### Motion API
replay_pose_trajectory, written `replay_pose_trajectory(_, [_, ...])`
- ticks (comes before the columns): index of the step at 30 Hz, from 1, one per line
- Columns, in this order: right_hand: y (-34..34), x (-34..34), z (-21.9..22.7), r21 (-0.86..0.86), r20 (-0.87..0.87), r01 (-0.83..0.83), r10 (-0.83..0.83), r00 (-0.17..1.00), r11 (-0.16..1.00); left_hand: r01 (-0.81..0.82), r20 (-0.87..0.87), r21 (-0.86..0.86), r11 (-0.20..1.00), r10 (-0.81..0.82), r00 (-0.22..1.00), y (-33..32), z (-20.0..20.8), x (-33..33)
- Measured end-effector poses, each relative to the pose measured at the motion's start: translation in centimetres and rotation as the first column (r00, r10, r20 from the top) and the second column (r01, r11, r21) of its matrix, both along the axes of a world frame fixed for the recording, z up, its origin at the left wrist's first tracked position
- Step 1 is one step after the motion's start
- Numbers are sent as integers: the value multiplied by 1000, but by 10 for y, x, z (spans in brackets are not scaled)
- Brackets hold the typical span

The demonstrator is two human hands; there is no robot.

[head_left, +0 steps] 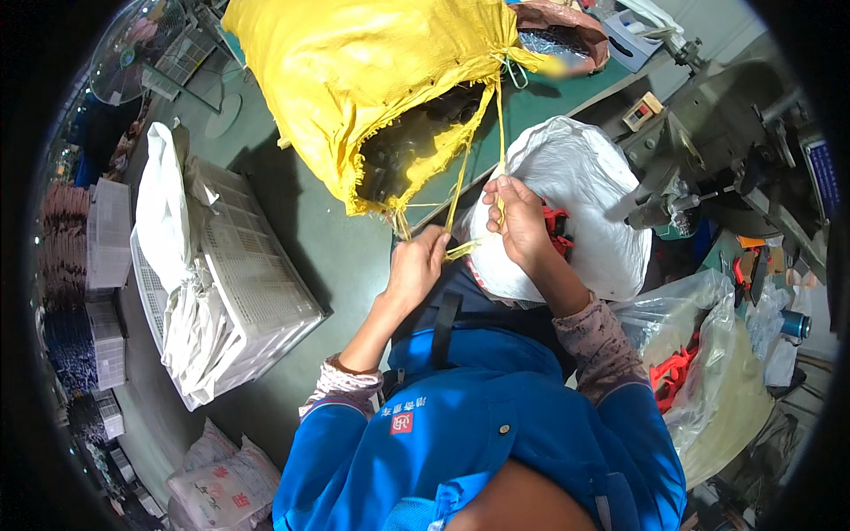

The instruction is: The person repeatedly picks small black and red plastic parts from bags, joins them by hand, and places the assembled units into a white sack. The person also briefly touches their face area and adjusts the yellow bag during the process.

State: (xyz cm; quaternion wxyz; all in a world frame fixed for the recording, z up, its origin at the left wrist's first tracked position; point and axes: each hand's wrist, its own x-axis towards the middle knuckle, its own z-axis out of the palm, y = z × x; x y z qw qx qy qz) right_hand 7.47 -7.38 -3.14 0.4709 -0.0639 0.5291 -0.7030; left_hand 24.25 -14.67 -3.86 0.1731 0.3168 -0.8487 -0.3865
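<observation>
A large yellow woven sack (381, 80) lies on the green table, its torn-looking mouth facing me and dark parts (398, 155) showing inside. Yellow cord (461, 181) runs from the sack's mouth down to both my hands. My left hand (418, 264) is closed on the cord just below the mouth. Higher and to the right, my right hand (516, 217) pinches another stretch of it. Behind that hand stands a white woven sack (567, 168), rolled open, with red parts (556, 228) in it.
At left stands a white plastic crate (257, 265) with white sacks (177, 301) over it. A machine (699, 190) is close on my right, above a clear plastic bag (708, 354) holding red parts. A fan (133, 53) stands far left; filled bags (226, 482) lie lower left.
</observation>
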Motion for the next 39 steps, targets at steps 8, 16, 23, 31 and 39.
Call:
replay_pose_trajectory(8, [-35,-5,-3,205,-162,0,34,986,979,129,-69,-68,989,-134,989,47,-30,15])
replay_pose_trajectory(16, [-60,-18,-32,40,-85,-148,151,985,988,252,-369,870,424,219,904,82,-48,6])
replay_pose_trajectory(23, [22,-33,-29,-302,-48,-153,146,988,941,181,-319,932,313,473,821,60,-46,18])
replay_pose_trajectory(31, [9,-18,-7,153,-14,-251,256,966,956,389,-442,884,259,189,877,102,-39,1])
replay_pose_trajectory(39, [-71,-30,-35,277,-722,252,28,691,927,503,-479,734,456,-178,860,95,-14,-2])
